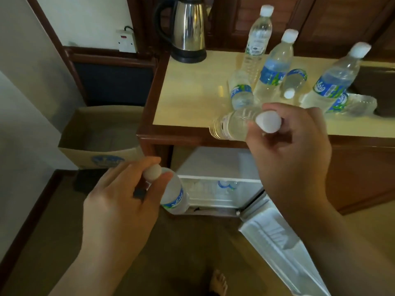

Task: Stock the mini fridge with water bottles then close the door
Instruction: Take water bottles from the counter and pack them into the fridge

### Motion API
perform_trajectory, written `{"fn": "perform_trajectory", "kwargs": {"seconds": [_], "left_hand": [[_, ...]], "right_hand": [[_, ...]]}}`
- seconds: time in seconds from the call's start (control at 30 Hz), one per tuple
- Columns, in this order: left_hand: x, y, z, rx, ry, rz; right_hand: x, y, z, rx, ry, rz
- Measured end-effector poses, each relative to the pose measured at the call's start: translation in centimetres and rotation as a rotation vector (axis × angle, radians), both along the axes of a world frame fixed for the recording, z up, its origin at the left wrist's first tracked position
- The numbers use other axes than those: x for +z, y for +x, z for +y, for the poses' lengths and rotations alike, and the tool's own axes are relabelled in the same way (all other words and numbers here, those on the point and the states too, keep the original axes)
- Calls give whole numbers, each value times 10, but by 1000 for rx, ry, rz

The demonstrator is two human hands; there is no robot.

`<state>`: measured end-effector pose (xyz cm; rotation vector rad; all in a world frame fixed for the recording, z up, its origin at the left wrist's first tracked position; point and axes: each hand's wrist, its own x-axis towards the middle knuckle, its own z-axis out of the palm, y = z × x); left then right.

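Head view: mini fridge (218, 167) under counter (192, 86), door (277, 238) swung open for loading. Left hand (119, 206) pinching capped bottle (174, 197) by neck, hung before opening. Right hand (292, 142) closed round second bottle (233, 124) at cap end, tipped sideways over counter edge. Spare bottles (271, 69) behind
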<state>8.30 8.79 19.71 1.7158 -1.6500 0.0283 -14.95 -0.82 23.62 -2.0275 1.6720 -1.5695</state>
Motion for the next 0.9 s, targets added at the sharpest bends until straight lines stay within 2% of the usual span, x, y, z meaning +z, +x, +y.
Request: {"fn": "perform_trajectory", "kwargs": {"seconds": [0.17, 0.3, 0.63, 0.9], "left_hand": [[-71, -24, 4, -23, 158, 56], [-122, -45, -7, 14, 179, 108], [-263, -86, -23, 138, 173, 205], [-378, -90, -41, 103, 175, 232]], "right_hand": [[-36, -24, 31, -29, -21, -51], [-89, -41, 41, 28, 15, -6], [-279, -69, 25, 145, 410, 36], [-444, -62, -41, 196, 510, 193]]}}
